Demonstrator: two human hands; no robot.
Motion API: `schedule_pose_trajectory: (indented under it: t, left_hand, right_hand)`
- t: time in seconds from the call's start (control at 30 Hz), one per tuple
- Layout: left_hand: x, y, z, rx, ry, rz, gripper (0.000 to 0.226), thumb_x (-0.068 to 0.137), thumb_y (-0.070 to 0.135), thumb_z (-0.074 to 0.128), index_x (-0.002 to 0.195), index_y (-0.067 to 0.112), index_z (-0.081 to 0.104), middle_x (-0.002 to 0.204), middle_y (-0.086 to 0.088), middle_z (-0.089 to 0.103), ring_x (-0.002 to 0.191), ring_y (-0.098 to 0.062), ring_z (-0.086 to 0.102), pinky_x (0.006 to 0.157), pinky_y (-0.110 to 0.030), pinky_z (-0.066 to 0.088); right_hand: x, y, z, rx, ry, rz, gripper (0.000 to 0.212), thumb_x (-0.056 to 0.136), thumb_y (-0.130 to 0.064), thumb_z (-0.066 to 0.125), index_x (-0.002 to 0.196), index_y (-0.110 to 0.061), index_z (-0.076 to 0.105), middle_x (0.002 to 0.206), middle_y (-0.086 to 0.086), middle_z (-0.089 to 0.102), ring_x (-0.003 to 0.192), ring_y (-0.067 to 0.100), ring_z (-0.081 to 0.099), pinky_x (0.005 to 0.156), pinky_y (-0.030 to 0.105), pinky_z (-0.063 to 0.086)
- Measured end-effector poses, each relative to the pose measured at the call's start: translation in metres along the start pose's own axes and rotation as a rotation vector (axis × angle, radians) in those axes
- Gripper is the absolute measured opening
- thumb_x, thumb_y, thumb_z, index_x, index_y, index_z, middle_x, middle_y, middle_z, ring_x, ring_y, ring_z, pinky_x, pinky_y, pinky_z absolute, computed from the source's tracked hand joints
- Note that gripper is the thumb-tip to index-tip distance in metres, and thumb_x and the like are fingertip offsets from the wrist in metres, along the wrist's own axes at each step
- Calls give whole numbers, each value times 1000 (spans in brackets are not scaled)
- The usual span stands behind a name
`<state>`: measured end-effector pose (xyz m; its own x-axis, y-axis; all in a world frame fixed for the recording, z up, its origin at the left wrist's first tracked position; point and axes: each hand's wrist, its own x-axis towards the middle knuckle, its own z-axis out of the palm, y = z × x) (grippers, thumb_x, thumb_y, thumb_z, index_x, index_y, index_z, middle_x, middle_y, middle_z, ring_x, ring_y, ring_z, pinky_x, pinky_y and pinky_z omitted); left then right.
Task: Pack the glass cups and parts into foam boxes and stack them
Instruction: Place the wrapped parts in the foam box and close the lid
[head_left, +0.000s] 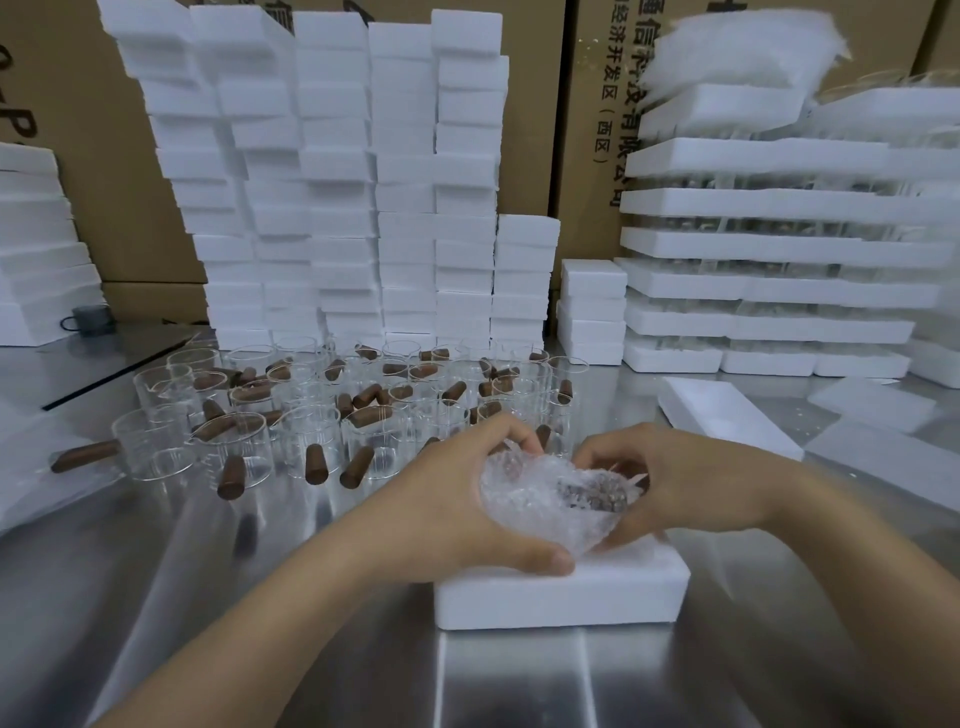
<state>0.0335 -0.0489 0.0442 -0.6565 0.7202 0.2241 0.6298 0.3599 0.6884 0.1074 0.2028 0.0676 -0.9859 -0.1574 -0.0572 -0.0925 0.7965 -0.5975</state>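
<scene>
I see both hands, left (457, 499) and right (675, 483), cupping the bubble-wrapped bundle (540, 499) just over the foam box (561, 597); probably glass inside, so I'd judge it light, slippery, fragile, best cradled underneath.

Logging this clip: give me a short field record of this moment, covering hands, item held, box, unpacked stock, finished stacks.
left hand: cups the bubble-wrapped bundle from the left, thumb near the box rim
right hand: grips the same bundle from the right
bubble-wrapped bundle: clear wrap around a dark part, held just above the box
foam box: open, on the metal table, directly under the hands
glass cups: many unpacked, with brown handles, crowded behind the hands
foam box stacks: tall columns at the back
loose foam lids: lying to the right
</scene>
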Motion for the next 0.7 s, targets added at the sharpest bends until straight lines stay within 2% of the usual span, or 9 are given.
schedule_pose_trajectory:
  t: [0.07,0.13,0.27,0.33,0.4,0.43,0.57,0.63,0.7]
  left_hand:
    - [-1,-1,-4,49,-79,-35,77,60,63,99,122,54,53,128,30,60,116,8,56,97,-20,46]
    - [-2,-2,-5,66,-109,-47,74,63,69,95,122,55,52,132,30,58,123,6,53,100,-21,43]
    - [-3,5,-4,-111,-54,-23,59,74,90,67,120,56,58,125,28,63,121,8,57,104,-28,46]
    - [4,9,-2,-316,80,-33,46,84,83,61,115,49,67,118,21,70,119,-1,64,107,-31,46]
    - [10,9,-2,-380,161,-35,28,90,61,65,112,44,70,112,16,74,117,-9,68,101,-29,48]
    - [10,9,-2,-356,149,-23,22,93,52,70,114,46,70,112,17,74,116,-7,68,97,-25,49]
    - [2,-2,2,17,90,91,43,86,50,86,125,47,69,122,36,66,118,16,57,90,0,38]
    - [2,-5,3,105,106,110,43,84,54,86,123,49,70,123,46,59,116,21,53,90,4,35]
    - [2,-6,1,145,118,133,43,81,58,87,120,49,71,123,49,56,115,20,53,90,3,35]
  right_hand:
    - [1,4,2,-49,-9,27,31,76,-33,93,100,-28,74,103,-5,74,98,15,68,95,42,55]
    - [3,7,2,-78,3,40,22,79,-23,91,92,-25,74,97,1,73,90,18,67,91,46,54]
    - [7,13,3,-114,69,30,19,79,-18,87,79,-24,69,78,-2,64,74,11,55,71,35,46]
    - [9,16,4,-137,114,37,18,81,-24,86,80,-20,68,75,-5,65,71,13,57,70,36,47]
    - [11,18,6,-154,140,45,19,84,-29,84,86,-17,70,81,-3,71,75,18,64,72,38,53]
    - [12,19,7,-162,148,47,18,85,-31,84,88,-18,71,83,-2,73,77,18,66,73,37,54]
    - [13,19,8,-163,147,40,12,85,-29,82,84,-25,71,79,-10,70,70,6,62,66,25,48]
    - [13,19,7,-165,146,43,12,85,-29,81,87,-22,72,83,-5,71,74,11,64,69,32,51]
    - [13,19,8,-173,146,49,14,86,-31,80,90,-20,72,86,-3,72,80,16,66,74,39,55]
